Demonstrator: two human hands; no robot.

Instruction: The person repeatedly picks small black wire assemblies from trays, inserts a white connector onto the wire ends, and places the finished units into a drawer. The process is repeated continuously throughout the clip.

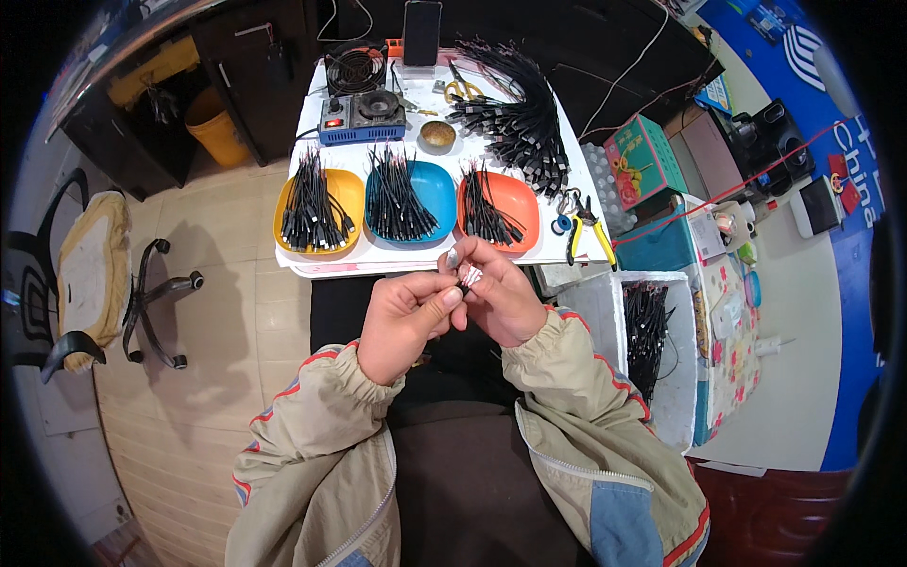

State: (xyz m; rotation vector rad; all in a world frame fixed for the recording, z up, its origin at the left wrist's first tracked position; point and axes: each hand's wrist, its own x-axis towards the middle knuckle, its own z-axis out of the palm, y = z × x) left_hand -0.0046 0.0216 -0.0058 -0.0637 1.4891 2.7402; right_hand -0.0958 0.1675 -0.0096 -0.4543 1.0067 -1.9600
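My left hand (pixel 402 321) and my right hand (pixel 501 298) meet just below the front edge of the white table (pixel 312 257). Together they pinch a small cable end (pixel 470 276) with pale wires, held between the fingertips of both hands. Ahead on the table stand three shallow dishes filled with short black cables: a yellow dish (pixel 351 189), a blue dish (pixel 440 189) and an orange dish (pixel 521 203). Most of the small cable piece is hidden by my fingers.
A large bundle of black cables (pixel 520 118) lies at the table's back right. Yellow-handled pliers (pixel 586 231), scissors (pixel 460 90), a blue soldering unit (pixel 364 118), a small fan (pixel 354 66) and a phone (pixel 421 30) are there too. A white box of cables (pixel 647 331) stands at my right, an office chair (pixel 90 274) at left.
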